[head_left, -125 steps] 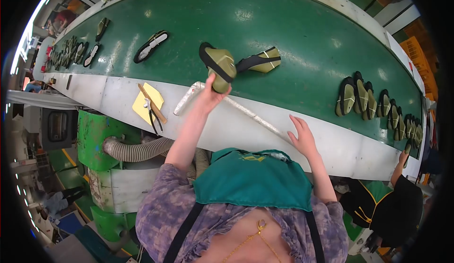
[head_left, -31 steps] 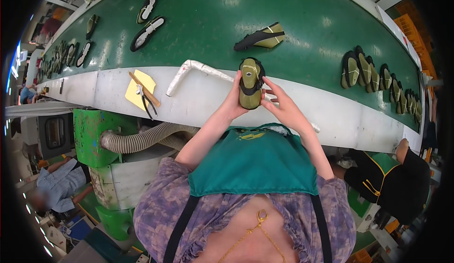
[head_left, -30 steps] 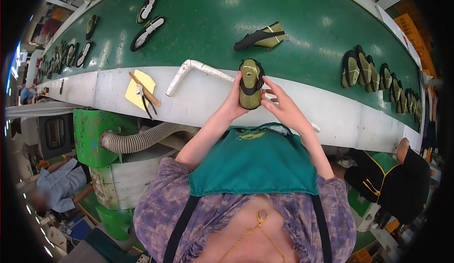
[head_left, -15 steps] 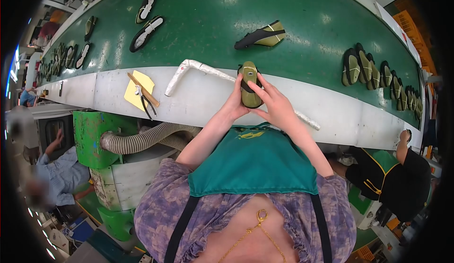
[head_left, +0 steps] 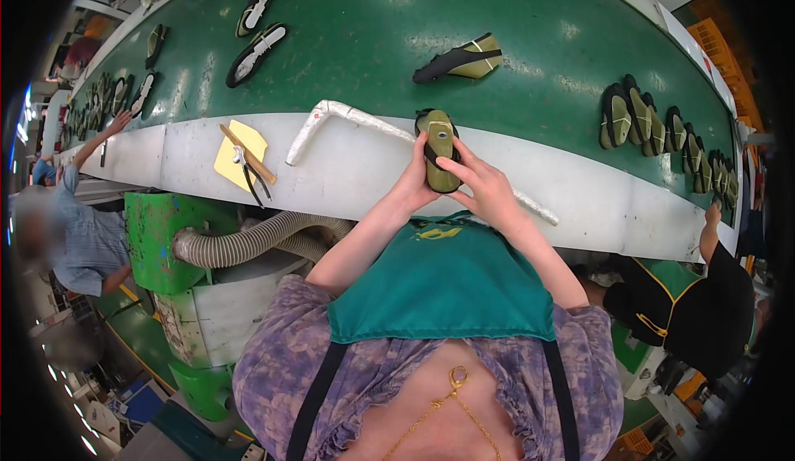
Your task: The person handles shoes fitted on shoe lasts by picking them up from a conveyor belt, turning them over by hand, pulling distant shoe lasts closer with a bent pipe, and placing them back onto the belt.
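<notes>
An olive-and-black shoe upper [head_left: 442, 130] is held up before my chest, above the table's white edge, its rounded olive end facing me. My left hand [head_left: 416, 175] grips its left side, fingers wrapped against it. On the other side, my right hand [head_left: 480, 178] closes around it, the fingertips pressing on its face and right edge. Just behind it, a bent bar wrapped in white [head_left: 356, 116] lies along the white edge. Farther back on the green surface rests another olive-and-black shoe upper [head_left: 460, 60], lying on its side.
Pincers [head_left: 248, 171] and a wooden-handled tool [head_left: 252, 156] lie on a yellow sheet [head_left: 229, 163]. Several shoe uppers [head_left: 614, 117] stand at right; two more [head_left: 258, 55] lie at upper left. A ribbed hose [head_left: 232, 247] runs below the edge. Co-workers [head_left: 95, 246] are at both sides.
The shoe upper in my hands has shifted slightly right and turned a little. At left, a co-worker's arm now reaches toward the green surface. The right co-worker's hand has moved up toward the shoes.
</notes>
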`<state>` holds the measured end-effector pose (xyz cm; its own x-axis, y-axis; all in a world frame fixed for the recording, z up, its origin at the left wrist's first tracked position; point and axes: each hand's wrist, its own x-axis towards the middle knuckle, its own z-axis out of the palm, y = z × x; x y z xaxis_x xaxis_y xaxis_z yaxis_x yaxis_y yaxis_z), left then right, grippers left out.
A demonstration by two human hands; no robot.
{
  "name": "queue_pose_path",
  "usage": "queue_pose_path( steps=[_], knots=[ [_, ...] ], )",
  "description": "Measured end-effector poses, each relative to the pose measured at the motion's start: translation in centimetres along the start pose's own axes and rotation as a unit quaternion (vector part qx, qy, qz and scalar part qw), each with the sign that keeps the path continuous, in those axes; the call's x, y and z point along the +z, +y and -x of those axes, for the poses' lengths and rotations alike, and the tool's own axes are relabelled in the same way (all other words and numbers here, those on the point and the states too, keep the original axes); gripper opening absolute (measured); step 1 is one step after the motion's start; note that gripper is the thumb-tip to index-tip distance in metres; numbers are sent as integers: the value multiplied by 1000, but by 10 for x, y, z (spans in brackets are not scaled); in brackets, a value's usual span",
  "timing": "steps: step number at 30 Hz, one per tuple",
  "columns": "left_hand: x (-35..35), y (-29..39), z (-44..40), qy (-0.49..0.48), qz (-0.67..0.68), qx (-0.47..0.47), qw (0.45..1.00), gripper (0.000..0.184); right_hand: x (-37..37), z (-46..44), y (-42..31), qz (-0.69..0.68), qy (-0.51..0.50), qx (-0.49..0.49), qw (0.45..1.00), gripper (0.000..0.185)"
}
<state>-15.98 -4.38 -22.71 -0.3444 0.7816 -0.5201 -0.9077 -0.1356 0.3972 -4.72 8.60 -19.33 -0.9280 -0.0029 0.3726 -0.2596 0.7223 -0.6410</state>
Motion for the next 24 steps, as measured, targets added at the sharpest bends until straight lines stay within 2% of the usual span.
queue_pose_path(
  steps=[2, 5, 6, 8, 9, 11, 13, 14, 17, 18, 22, 23, 24],
  knots=[
    [8, 2, 5, 14, -8, 3, 1000, 66, -3, -1, -6, -3, 7, 1, 1000, 72],
    [-5, 2, -2, -10, -93, 18, 995, 70, -8, -1, -18, -158, 27, 132, 978, 68],
    [-10, 3, -3, -17, -110, 12, 994, 68, -5, 1, -13, -244, 38, 171, 954, 67],
    [-6, -1, -5, 49, -250, 120, 960, 67, 12, 9, 7, -408, 61, 244, 877, 66],
    [1, -2, -2, 82, -315, 174, 929, 67, 13, 10, 14, -425, 33, 281, 860, 65],
    [12, 6, 6, 51, -392, 181, 901, 72, 14, 11, 27, -457, -25, 351, 817, 63],
    [13, 13, 4, -14, -425, 196, 884, 74, 15, 18, 34, -564, 42, 372, 736, 59],
    [13, 16, 2, -15, -452, 186, 873, 74, 12, 20, 39, -613, 73, 378, 690, 57],
    [4, 16, -4, -8, -524, 158, 837, 74, -21, 20, 68, -646, 88, 413, 636, 51],
    [-5, 15, -10, -12, -579, 217, 786, 73, -31, 20, 80, -614, 118, 409, 665, 50],
    [-21, 22, -6, -14, -569, 179, 802, 69, -60, 38, 183, -547, 258, 414, 680, 43],
    [-26, 23, -3, -8, -566, 171, 807, 69, -66, 42, 202, -496, 304, 374, 722, 56],
    [-29, 25, -4, -3, -562, 163, 811, 68, -74, 36, 194, -421, 357, 385, 739, 64]
  ],
)
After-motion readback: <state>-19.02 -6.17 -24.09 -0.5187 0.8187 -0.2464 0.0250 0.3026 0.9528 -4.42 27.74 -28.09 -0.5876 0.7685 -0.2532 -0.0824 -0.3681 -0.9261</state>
